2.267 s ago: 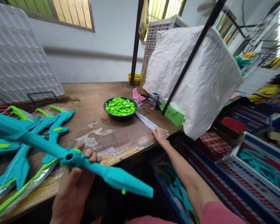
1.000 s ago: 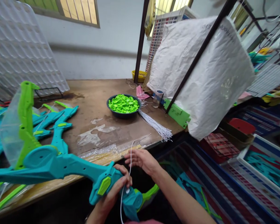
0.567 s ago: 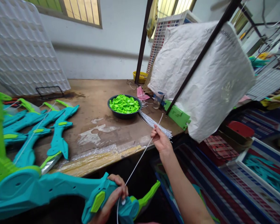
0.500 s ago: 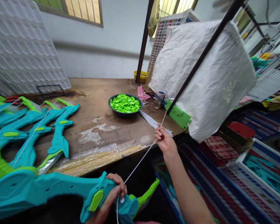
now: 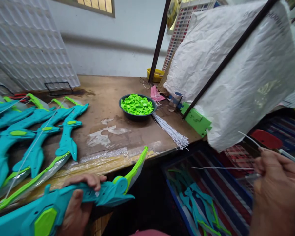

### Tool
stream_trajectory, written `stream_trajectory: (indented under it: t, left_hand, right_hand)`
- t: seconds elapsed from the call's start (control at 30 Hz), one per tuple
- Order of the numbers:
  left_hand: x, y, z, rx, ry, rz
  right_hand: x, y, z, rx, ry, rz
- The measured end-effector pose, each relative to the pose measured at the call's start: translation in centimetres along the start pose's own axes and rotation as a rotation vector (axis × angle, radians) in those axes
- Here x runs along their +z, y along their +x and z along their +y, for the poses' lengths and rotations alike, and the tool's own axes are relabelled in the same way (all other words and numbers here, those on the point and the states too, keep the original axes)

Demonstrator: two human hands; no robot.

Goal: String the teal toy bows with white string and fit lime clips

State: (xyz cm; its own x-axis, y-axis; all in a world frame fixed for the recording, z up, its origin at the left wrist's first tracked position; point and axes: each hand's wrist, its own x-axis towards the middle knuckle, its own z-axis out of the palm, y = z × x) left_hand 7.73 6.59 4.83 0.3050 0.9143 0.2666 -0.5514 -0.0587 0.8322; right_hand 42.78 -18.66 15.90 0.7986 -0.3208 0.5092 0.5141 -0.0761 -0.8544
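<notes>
At the lower left of the frame, the fingers of the left hand were wrapped around a teal bow-shaped piece, its green tip rising near the lower middle. At the right edge, the right hand pinched a white cord, whose visible ends pointed left, well apart from that piece. Good handling probably meant a firm left grip leaving the small white spot uncovered, and cord kept from snagging on the tabletop edge.
</notes>
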Motion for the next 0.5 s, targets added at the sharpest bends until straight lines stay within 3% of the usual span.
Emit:
stream_trajectory:
  t: [0.07,0.13,0.23,0.3,0.4,0.5]
  left_hand:
    - [0.3,0.0,-0.4,-0.019,0.042,-0.012]
    - [0.7,-0.1,-1.0,-0.057,0.079,-0.037]
    - [1.3,-0.4,-1.5,-0.093,0.081,-0.016]
    - [1.9,-0.6,-1.4,-0.102,0.084,0.022]
    - [2.8,-0.8,-0.7,-0.119,0.128,0.021]
    - [3.1,-1.0,-0.3,-0.118,0.159,-0.024]
  right_hand:
    - [0.7,-0.9,1.3,-0.013,0.006,-0.095]
    - [2.2,-3.3,2.9,-0.01,-0.071,-0.344]
    - [5.4,-8.9,5.0,0.039,-0.136,-0.786]
    - [7.5,-12.9,6.2,0.066,-0.077,-0.952]
    - [10.0,-17.4,7.7,0.112,-0.037,-1.029]
    - [11.1,-19.3,9.0,0.142,-0.025,-1.033]
